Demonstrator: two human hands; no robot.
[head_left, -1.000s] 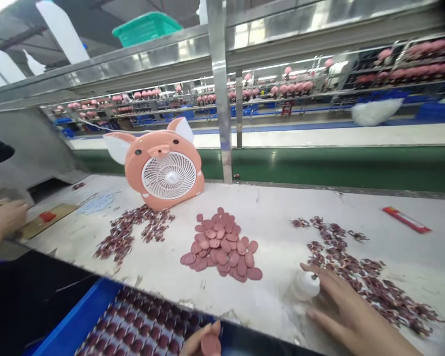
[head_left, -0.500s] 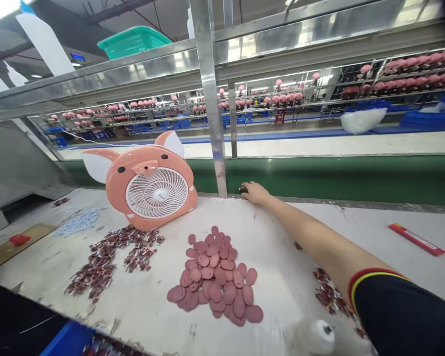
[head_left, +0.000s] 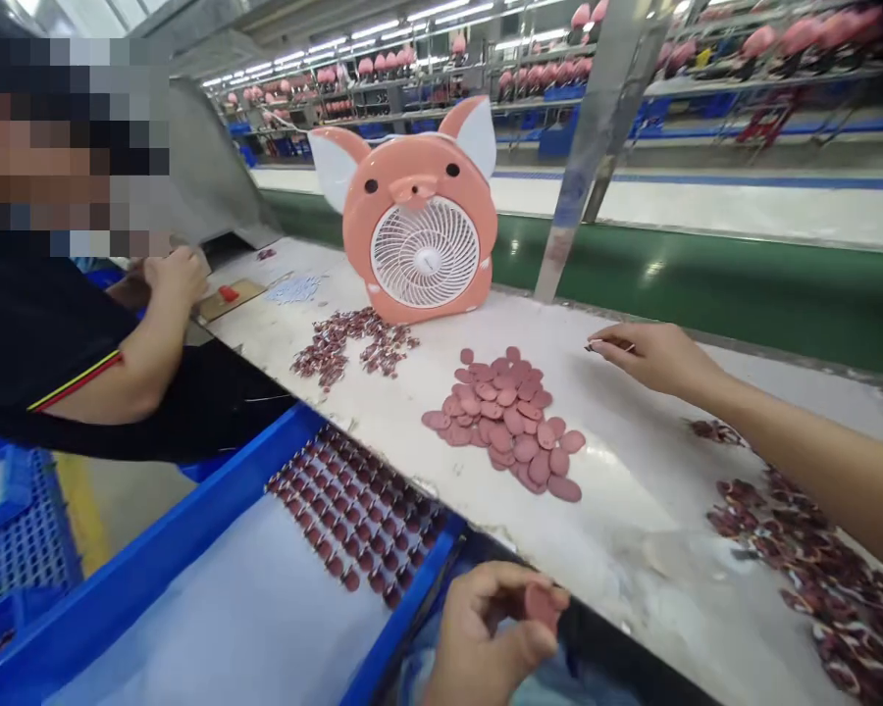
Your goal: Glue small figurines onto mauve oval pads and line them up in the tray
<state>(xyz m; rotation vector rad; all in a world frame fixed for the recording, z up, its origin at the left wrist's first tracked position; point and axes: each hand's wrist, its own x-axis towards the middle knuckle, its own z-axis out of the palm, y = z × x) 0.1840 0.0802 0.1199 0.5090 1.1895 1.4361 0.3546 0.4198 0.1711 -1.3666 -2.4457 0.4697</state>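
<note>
Pink and smooth, a small oval disc [head_left: 541, 603] sits pinched between the thumb and fingertips of the left hand [head_left: 486, 632], which is curled low at the near edge of the white worktable [head_left: 633, 529], just past the corner of a blue tray [head_left: 191, 549]. Rows of the same dark pink ovals lie flat in the tray on a pale sheet. More of them form a loose heap [head_left: 507, 427] in the middle of the scuffed, speckled tabletop. The right hand [head_left: 651, 355] reaches across the table, its fingers closed on a small dark piece [head_left: 609, 345] held just above the surface, beyond the heap. Scattered piles of tiny dark, glossy bits [head_left: 353, 341] lie left of the heap, and a longer drift of them [head_left: 802, 569] spreads under the right forearm. A round pink plastic fan [head_left: 421, 230] with white ears and a white ribbed grille stands upright behind. At the left, another person's hand [head_left: 173, 275] rests at the table's far end.
</note>
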